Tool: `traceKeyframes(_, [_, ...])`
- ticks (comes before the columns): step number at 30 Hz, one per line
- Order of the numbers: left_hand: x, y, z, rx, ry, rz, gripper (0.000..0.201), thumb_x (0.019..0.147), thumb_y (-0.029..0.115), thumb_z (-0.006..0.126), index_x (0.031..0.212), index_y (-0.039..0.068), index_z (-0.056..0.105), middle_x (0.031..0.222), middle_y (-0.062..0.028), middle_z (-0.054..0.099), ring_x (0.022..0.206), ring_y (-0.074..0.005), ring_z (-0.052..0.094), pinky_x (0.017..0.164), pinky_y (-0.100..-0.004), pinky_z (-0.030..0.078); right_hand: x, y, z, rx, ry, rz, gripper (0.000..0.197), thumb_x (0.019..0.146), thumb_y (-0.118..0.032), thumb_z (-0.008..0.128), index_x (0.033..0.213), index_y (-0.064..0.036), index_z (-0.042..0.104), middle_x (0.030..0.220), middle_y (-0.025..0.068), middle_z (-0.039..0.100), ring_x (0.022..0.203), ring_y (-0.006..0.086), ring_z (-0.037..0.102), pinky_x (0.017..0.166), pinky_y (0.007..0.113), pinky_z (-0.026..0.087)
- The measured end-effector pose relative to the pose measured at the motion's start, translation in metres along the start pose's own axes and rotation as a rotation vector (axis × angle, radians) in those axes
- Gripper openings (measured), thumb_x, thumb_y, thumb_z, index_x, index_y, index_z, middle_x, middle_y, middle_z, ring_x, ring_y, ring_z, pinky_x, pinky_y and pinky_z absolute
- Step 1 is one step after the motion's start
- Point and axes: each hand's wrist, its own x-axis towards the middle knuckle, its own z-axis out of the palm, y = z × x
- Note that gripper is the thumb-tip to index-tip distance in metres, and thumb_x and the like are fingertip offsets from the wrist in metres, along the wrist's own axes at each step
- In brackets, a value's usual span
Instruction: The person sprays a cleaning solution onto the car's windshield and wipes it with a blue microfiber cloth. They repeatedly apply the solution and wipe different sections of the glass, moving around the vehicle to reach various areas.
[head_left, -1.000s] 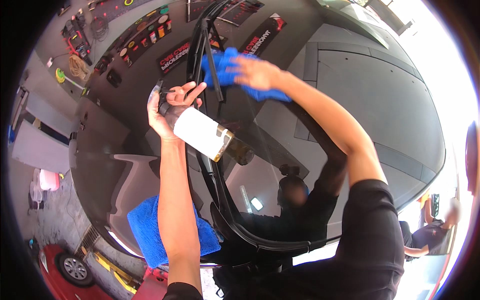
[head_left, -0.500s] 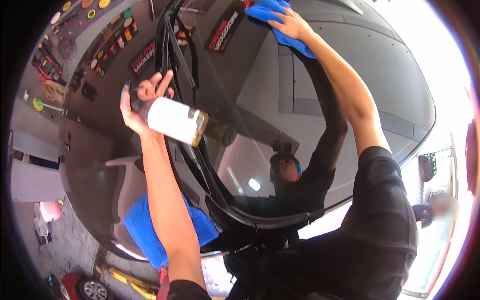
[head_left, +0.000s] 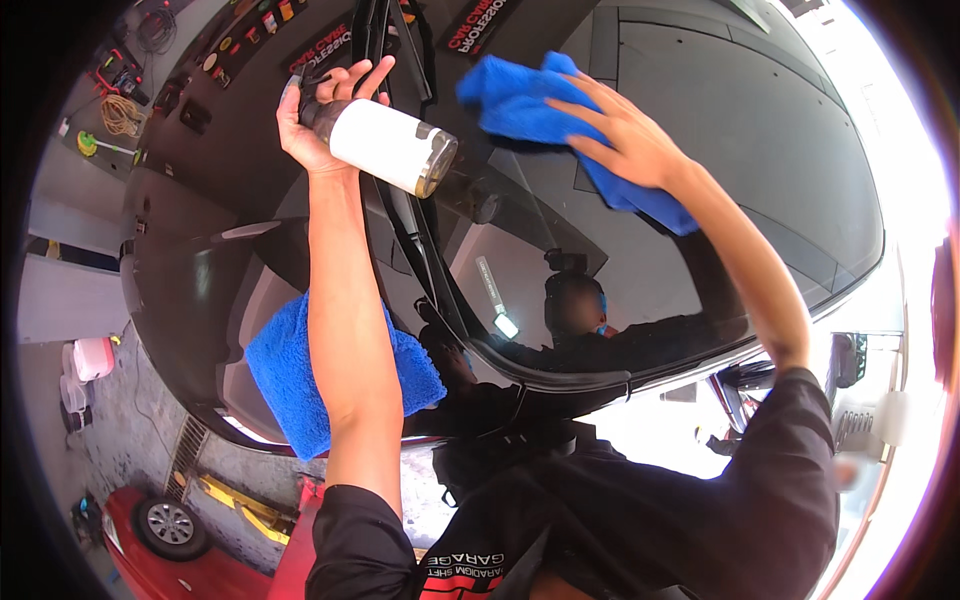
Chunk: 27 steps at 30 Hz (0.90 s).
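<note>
Has a bright white label around the spray bottle, with any print too washed out to make out. Shows pale, upside-down lettering with red shapes on the black shirt at six o'clock. Reflects white and red writing, turned over, from dark signs near eleven and twelve o'clock in the dark car's surface.

Clasps the spray bottle by its neck and head in the left grip, toward half past ten, with some fingertips lifted clear. Tilts the bottle nearly sideways, base pointing to four o'clock from that grip. Holds a bunched blue cloth beneath the spread fingers and palm of the right grip, toward half past one over the windshield; spills cloth out to ten and five o'clock of that grip. Shows a folded blue towel on both sides of the left forearm, at eight o'clock.

Compared with half a second ago, has drawn the blue cloth closer to the bottle, from about two o'clock of it to about three.
</note>
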Motion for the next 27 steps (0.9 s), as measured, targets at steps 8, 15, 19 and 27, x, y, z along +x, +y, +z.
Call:
traceKeyframes(8, [-0.014,0.021,-0.005,-0.003,-0.008,-0.008,0.063,0.093,0.054,0.047,0.106,-0.001,0.075,0.131,-0.021,0.069,0.145,-0.0546,0.04,0.103,-0.0649,0.042,0.019,-0.152,0.065,0.286,-0.14,-0.275,0.048,0.1,-0.033,0.061,0.139,-0.0053,0.062,0.158,0.0218,0.044,0.15,0.0352,0.038,0.127,0.047,0.03])
traceKeyframes(15, [0.001,0.002,0.0,-0.06,-0.061,-0.023,0.065,0.093,0.054,0.049,0.11,-0.002,0.075,0.129,-0.0209,0.07,0.143,-0.0556,0.042,0.101,-0.0629,0.045,0.071,-0.059,0.045,0.123,-0.165,0.03,0.045,0.098,-0.026,0.057,0.14,-0.0126,0.063,0.153,0.0141,0.052,0.142,0.0414,0.046,0.121,0.051,0.038])
traceKeyframes(19, [-0.006,0.013,-0.01,-0.024,-0.024,-0.017,0.063,0.092,0.054,0.049,0.107,-0.001,0.075,0.128,-0.0202,0.071,0.143,-0.0556,0.043,0.1,-0.0626,0.046,0.041,-0.142,0.093,0.056,0.029,-0.15,0.049,0.099,-0.039,0.058,0.134,-0.0057,0.066,0.153,0.021,0.049,0.146,0.0382,0.043,0.126,0.049,0.03])
traceKeyframes(27, [0.004,0.001,-0.003,-0.06,-0.036,-0.029,0.061,0.092,0.053,0.049,0.099,-0.001,0.077,0.126,-0.0201,0.071,0.142,-0.0548,0.044,0.097,-0.062,0.047,0.052,-0.083,0.076,-0.089,-0.013,0.075,0.042,0.101,-0.027,0.056,0.136,-0.0051,0.065,0.156,0.0136,0.049,0.146,0.0315,0.045,0.123,0.049,0.034])
